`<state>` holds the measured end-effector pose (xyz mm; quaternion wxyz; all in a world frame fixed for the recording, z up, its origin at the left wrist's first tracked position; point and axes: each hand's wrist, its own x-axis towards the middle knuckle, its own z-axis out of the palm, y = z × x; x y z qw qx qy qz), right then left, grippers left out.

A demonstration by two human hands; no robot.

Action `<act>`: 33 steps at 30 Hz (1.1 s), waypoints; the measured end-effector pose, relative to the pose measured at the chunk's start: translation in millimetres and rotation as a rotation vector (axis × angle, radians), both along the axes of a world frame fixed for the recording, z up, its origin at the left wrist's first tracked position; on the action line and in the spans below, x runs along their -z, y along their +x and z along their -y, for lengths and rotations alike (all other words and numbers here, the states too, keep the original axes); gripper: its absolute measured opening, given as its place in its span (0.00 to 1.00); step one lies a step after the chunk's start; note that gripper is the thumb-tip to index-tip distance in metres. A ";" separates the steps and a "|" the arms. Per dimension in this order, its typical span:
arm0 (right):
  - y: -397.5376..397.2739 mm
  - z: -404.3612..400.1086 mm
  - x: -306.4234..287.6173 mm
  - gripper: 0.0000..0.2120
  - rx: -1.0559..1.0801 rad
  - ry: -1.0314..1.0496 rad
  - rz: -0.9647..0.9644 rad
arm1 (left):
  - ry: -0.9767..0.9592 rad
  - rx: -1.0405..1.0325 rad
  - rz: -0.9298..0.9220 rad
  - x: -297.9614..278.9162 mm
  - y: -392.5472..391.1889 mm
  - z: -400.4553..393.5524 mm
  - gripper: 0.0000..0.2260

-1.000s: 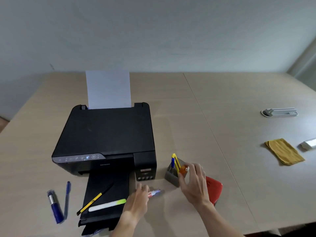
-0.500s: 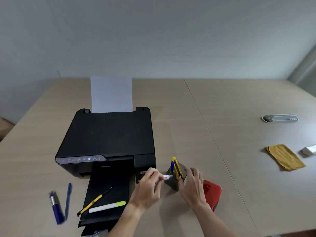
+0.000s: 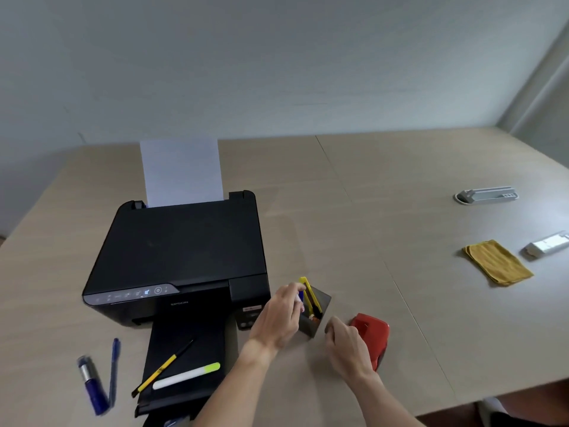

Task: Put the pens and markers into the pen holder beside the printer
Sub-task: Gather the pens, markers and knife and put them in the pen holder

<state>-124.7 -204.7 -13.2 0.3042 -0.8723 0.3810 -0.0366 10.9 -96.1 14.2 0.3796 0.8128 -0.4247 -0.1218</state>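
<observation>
At the printer's four o'clock on the table (image 3: 400,211), the left hand (image 3: 278,318) pinches a blue-and-white marker (image 3: 298,297) over the grey square pen holder (image 3: 320,306) to drop it in, while the right hand (image 3: 348,346), fingers loosely curled, waits beside.

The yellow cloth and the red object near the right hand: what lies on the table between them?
Nothing. In the head view the table is bare between the red object and the yellow cloth.

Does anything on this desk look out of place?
Yes. A pencil and a highlighter lie on the printer's output tray, where printed paper would land. A blue marker and blue pen also lie loose left of it.
</observation>
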 end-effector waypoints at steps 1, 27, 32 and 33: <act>-1.3 -3.1 3.4 0.09 -0.013 -0.002 -0.008 | -0.011 0.005 -0.003 0.9 -1.5 -2.1 0.10; 96.6 -179.9 40.4 0.16 -0.601 -0.070 -0.033 | 0.407 -0.504 0.039 42.9 56.3 -262.6 0.09; 106.5 -196.9 44.1 0.11 -0.566 -0.138 -0.056 | 0.484 -0.430 -0.033 51.4 61.0 -275.5 0.11; 108.7 -198.7 44.3 0.09 -0.559 -0.151 -0.065 | 0.490 -0.426 -0.040 52.4 62.6 -275.7 0.11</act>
